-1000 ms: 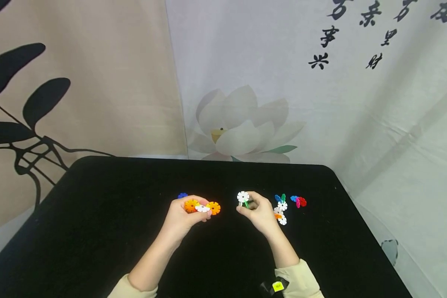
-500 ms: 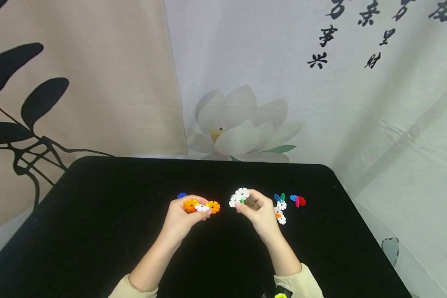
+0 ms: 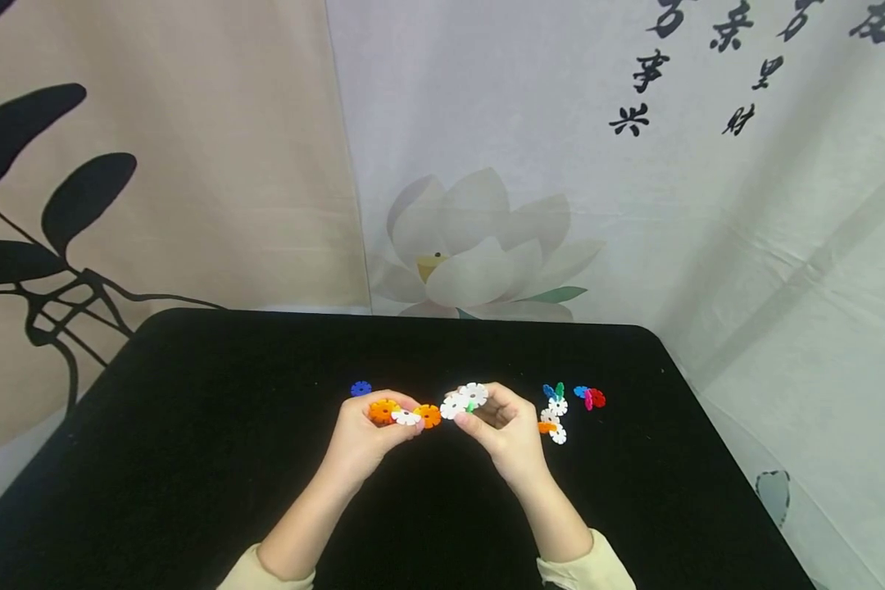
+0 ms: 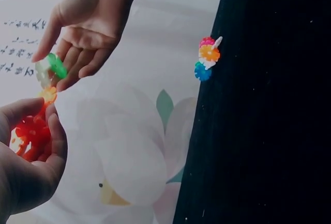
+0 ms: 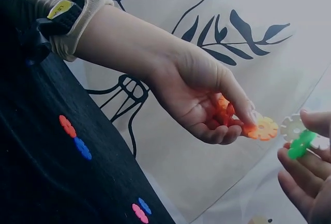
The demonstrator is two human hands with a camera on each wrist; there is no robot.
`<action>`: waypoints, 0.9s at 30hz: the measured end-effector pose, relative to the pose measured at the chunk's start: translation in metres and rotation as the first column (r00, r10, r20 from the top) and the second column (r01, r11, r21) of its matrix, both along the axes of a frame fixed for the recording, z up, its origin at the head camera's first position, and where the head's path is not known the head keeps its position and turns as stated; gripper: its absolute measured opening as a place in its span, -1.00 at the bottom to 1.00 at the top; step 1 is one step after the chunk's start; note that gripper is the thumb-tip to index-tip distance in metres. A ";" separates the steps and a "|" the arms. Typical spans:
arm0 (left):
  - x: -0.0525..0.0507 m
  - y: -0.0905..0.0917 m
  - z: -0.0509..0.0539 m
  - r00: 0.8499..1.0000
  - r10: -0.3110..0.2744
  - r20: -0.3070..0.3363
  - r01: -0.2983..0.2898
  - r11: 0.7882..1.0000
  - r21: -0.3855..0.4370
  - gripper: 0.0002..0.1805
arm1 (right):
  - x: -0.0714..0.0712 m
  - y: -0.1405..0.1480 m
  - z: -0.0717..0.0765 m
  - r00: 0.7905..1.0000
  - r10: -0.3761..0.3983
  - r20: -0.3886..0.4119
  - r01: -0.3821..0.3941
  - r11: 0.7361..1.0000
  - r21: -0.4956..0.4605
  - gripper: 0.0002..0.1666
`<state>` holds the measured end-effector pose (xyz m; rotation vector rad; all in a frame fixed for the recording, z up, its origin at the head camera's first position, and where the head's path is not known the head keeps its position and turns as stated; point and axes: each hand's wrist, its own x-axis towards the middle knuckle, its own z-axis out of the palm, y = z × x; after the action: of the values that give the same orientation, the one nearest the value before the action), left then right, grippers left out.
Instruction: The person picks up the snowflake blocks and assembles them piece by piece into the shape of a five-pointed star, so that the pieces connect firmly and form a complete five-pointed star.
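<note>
My left hand (image 3: 365,430) pinches a joined cluster of notched plastic flower discs: an orange disc (image 3: 384,411), a white disc (image 3: 406,418) and another orange disc (image 3: 429,415) poking out to the right. Red discs (image 4: 33,131) of that cluster show inside its fingers in the left wrist view. Opposite, my right hand (image 3: 512,430) pinches two white discs (image 3: 474,395) joined with a green disc (image 5: 301,144). The nearest white disc and the outer orange one are edge to edge; whether they touch I cannot tell.
On the black table (image 3: 192,459), a blue disc (image 3: 360,388) lies behind the left hand. Right of the right hand are a joined white, orange, blue and green cluster (image 3: 557,406) and a red, pink and blue cluster (image 3: 596,398). Printed curtains hang behind.
My right hand has turned its pieces, bringing a second white disc into sight, and moved left. The left hand has shifted slightly right, so the two clusters now nearly meet.
</note>
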<state>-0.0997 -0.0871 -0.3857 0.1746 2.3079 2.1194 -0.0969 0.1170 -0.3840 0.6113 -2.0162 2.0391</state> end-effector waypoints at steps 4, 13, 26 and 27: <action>0.000 0.001 0.000 1.000 -0.002 -0.031 0.001 1.000 -0.007 -0.84 | 0.001 -0.001 0.001 0.999 -0.030 -0.026 0.032 0.998 0.060 -0.79; 0.000 0.001 0.001 0.998 -0.031 -0.058 0.030 1.000 -0.007 -0.85 | 0.002 -0.001 0.002 0.996 -0.070 -0.055 0.075 0.991 0.111 -0.77; 0.001 0.003 -0.003 0.999 -0.037 -0.019 0.037 0.999 0.024 -0.85 | 0.001 -0.007 -0.006 0.998 -0.044 -0.036 0.046 0.997 0.056 -0.78; 0.001 0.003 -0.004 0.999 -0.039 -0.014 0.040 0.999 0.030 -0.85 | 0.002 -0.007 -0.006 0.999 -0.040 -0.030 0.042 0.998 0.049 -0.78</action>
<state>-0.0991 -0.0841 -0.3895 0.2331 2.2603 2.1425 -0.0953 0.1096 -0.3899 0.6000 -2.0507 1.9518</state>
